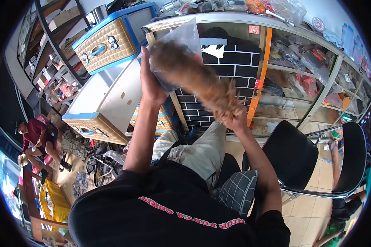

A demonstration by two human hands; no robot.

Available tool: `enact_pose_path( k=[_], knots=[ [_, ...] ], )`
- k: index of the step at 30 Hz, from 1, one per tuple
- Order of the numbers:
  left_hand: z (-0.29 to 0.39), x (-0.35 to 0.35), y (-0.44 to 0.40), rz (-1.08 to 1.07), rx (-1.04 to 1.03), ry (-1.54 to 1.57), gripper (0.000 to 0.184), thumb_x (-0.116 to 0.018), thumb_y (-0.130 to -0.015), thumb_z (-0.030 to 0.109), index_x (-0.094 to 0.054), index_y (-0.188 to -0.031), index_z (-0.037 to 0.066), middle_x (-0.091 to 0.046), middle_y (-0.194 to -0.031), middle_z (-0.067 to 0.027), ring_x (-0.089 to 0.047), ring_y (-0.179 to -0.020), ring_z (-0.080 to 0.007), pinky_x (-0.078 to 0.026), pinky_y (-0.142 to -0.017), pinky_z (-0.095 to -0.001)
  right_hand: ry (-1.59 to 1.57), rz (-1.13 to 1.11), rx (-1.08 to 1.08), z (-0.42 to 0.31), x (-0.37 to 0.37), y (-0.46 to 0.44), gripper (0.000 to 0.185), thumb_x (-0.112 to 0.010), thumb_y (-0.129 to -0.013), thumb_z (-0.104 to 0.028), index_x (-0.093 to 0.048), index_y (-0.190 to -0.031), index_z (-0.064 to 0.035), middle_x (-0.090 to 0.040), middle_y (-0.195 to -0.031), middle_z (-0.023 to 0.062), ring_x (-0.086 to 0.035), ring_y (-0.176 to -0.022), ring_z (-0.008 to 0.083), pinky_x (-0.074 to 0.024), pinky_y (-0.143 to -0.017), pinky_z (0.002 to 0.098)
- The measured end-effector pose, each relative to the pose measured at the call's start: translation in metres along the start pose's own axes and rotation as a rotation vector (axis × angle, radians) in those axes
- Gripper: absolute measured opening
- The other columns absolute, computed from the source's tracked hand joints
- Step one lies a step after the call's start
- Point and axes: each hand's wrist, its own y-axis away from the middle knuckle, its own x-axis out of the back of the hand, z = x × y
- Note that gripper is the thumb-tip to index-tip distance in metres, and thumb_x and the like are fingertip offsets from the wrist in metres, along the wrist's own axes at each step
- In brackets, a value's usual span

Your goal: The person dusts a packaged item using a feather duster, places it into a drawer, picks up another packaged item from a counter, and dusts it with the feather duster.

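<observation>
In front of the glass display cabinet (235, 17), the person is working with both hands raised. The right hand (236, 119) is gripping a feather duster (210, 85) near its lower end; its brown plumes are blurring, suggesting motion. The duster is slanting up and leftward across the cabinet front, its far end overlapping a clear plastic bag (188, 31). The left hand (151, 84) is standing upright by the cabinet's left end, fingers extended, with the bag lying against its palm side. Plumes are hiding the thumb, so cannot tell whether it is pinching the bag.

Step, as judged: duster is being worked against the bag. Any further stroke would be calling for a steady bag and a firm right-hand grip. A drawer unit (105, 44) is standing left of the cabinet; a black chair (292, 153) is standing before its right part.
</observation>
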Motion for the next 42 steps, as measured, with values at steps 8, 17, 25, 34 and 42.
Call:
enact_pose_path(
  k=[8,17,25,34,42],
  knots=[
    [-0.004,0.002,-0.005,-0.029,0.112,0.090,0.060,-0.029,-0.094,0.051,-0.044,-0.126,0.003,-0.056,-0.116,-0.0115,-0.057,-0.103,-0.0255,-0.046,-0.090,-0.0390,-0.171,0.294,-0.058,-0.012,-0.010,-0.003,0.027,-0.067,-0.075,-0.016,-0.061,-0.096,-0.0004,-0.066,-0.088,0.0137,-0.066,-0.079,0.0263,-0.0510,-0.069,0.0326],
    [-0.004,0.005,-0.006,0.019,0.108,0.100,0.063,-0.034,-0.090,0.057,-0.047,-0.124,0.005,-0.057,-0.115,-0.0097,-0.057,-0.102,-0.0222,-0.047,-0.088,-0.0363,-0.101,0.201,-0.066,0.005,0.002,-0.005,0.024,-0.066,-0.072,-0.013,-0.062,-0.092,0.0000,-0.065,-0.088,0.0161,-0.065,-0.079,0.0290,-0.0508,-0.068,0.0317],
    [-0.007,0.004,-0.005,0.086,0.156,0.108,0.064,-0.035,-0.089,0.059,-0.050,-0.122,0.006,-0.056,-0.116,-0.0119,-0.054,-0.107,-0.0241,-0.042,-0.094,-0.0394,-0.096,0.176,-0.106,0.014,-0.006,0.005,0.026,-0.066,-0.071,-0.009,-0.062,-0.095,-0.0005,-0.066,-0.084,0.0142,-0.066,-0.078,0.0260,-0.0514,-0.069,0.0323],
    [-0.004,0.013,-0.007,0.060,0.127,0.176,0.063,-0.035,-0.090,0.056,-0.047,-0.124,0.004,-0.054,-0.120,-0.0111,-0.057,-0.103,-0.0231,-0.045,-0.090,-0.0369,-0.083,0.147,-0.124,0.009,-0.007,0.002,0.021,-0.067,-0.069,-0.010,-0.064,-0.088,-0.0018,-0.065,-0.078,0.0134,-0.065,-0.072,0.0302,-0.0511,-0.064,0.0332],
    [-0.003,0.016,-0.009,0.146,-0.012,0.218,0.069,-0.037,-0.088,0.058,-0.043,-0.127,0.002,-0.052,-0.121,-0.0137,-0.052,-0.107,-0.0271,-0.041,-0.094,-0.0402,-0.010,0.062,-0.068,0.010,-0.011,0.006,0.027,-0.067,-0.068,-0.012,-0.064,-0.094,-0.0055,-0.065,-0.083,0.0138,-0.064,-0.076,0.0300,-0.0517,-0.066,0.0332]
  ],
)
